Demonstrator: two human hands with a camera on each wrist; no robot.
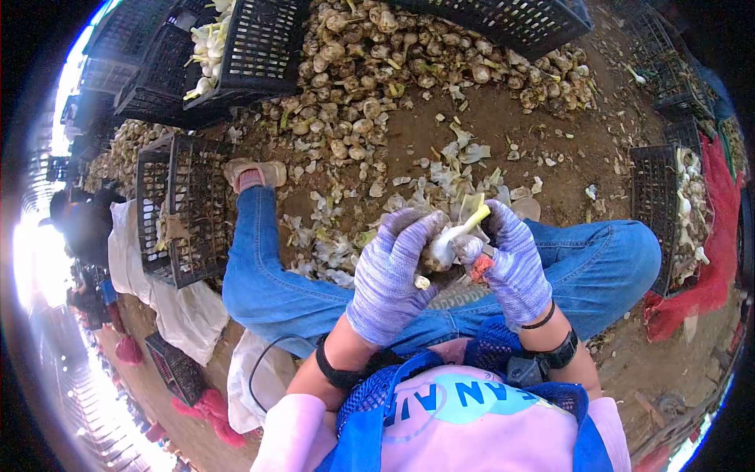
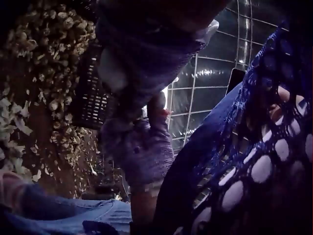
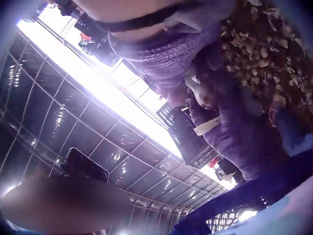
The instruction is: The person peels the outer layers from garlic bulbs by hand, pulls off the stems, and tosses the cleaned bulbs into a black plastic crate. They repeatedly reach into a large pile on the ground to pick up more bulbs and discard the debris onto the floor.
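Note:
Both hands wear purple knitted gloves and meet in front of the lap in the head view. The left hand (image 1: pixel 393 271) grips a garlic bulb (image 1: pixel 442 250) whose pale green stem (image 1: pixel 474 214) points up to the right. A cut stem end (image 1: pixel 422 282) pokes out below the same hand. Fingers of the right hand (image 1: pixel 515 267) curl in and pinch the garlic from the other side. An orange-red patch (image 1: pixel 481 268) shows at the right thumb. In the right wrist view a bulb (image 3: pixel 199 93) sits between the gloves, with a pale stem piece (image 3: pixel 208 126) below it.
A large heap of garlic (image 1: pixel 346 79) lies on the soil ahead, with peeled skins (image 1: pixel 330 248) scattered between the legs. Black crates stand at the left (image 1: pixel 185 208), the upper left (image 1: pixel 259 47) and the right (image 1: pixel 657 212). Red netting (image 1: pixel 712 228) lies beside the right crate.

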